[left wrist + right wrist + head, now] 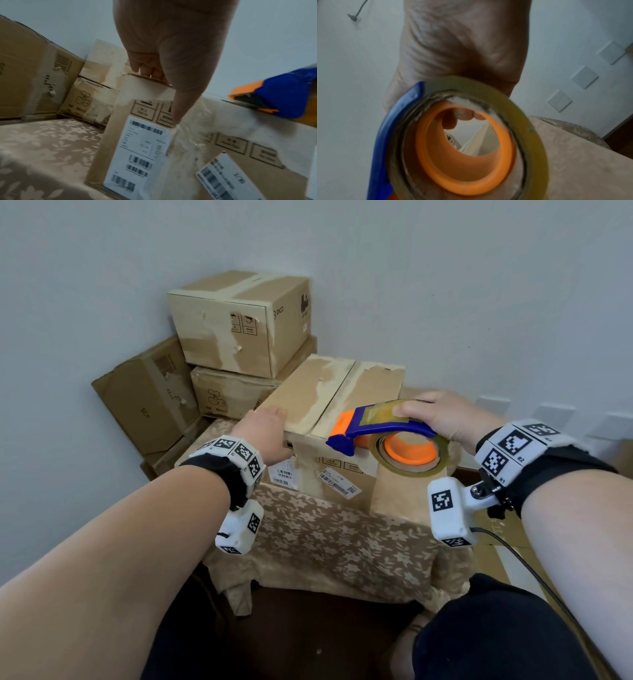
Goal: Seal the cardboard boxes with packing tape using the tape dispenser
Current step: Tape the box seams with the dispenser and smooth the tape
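Observation:
A cardboard box stands on the cloth-covered table, its top flaps closed and meeting at a middle seam marked by torn paper. My left hand grips the box's near left corner; its fingers hook over the top edge and the thumb presses down the labelled front face. My right hand holds a blue and orange tape dispenser by its roll of clear tape. The dispenser's blue nose hovers at the box's near top edge, right of the seam. Fingertips show through the orange hub.
Three more cardboard boxes are piled in the back left corner: a taped one on top, one beneath it, one leaning against the wall. The floral cloth hangs over the table's near edge. Flattened cardboard lies at the right.

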Available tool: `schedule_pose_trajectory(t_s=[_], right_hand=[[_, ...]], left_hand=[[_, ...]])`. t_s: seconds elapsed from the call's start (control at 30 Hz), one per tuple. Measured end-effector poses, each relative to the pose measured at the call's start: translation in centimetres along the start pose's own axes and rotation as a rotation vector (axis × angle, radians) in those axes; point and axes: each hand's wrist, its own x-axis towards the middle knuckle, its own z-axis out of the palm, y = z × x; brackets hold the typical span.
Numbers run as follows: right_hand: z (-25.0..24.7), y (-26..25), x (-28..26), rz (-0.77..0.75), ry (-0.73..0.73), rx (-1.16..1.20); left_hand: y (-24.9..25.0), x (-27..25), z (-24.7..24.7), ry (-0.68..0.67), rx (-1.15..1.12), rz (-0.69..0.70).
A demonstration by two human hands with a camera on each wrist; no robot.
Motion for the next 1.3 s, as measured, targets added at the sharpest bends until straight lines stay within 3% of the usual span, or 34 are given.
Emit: schedule_pose_trajectory(t_s=[0.2,0.43,0.77,1.07,1.3], right_hand=[[0.4,0.4,-0.8,0.01,-0.024,0.141],[1.3,1.5,-1.0,0.062,0.026,0.366],[4.7,-0.2,-0.9,0.022,-0.025,0.413],[6.2,-1.6,-1.3,0.007,-0.027,0.39],[4.7,-2.6,-1.8,-0.088,-0.026,0.32]], left_hand=[[2.0,-0.1,-0.1,-0.031,-0.062,0.13],[2.4,0.1,-0.3,-0.029,-0.134,0.092],[-0.7,0.9,1.0,-0.028,-0.129,-0.018],[-1.5,-1.6,0.7,0.034,-0.137,-0.062],[-0.4,-1.2,-0.9,-0.06,-0.067,-0.078]])
